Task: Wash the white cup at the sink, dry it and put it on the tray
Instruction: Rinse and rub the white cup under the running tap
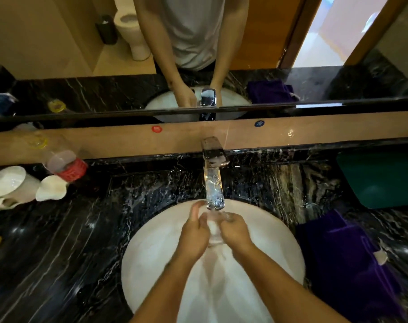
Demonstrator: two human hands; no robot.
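The only camera sat on my head, looking forward and steeply down over my forearms at the sink (151, 264) right below me. It was close: my left hand (193, 234) and right hand (235, 229) filled the middle of the wide, bent picture, under the tap (213, 183). The dark stone counter (58, 252) spread to both edges. Near the top, the view reached the mirror (58, 43), which faced back at me and showed the same tap and basin from the far side. There was no second view.
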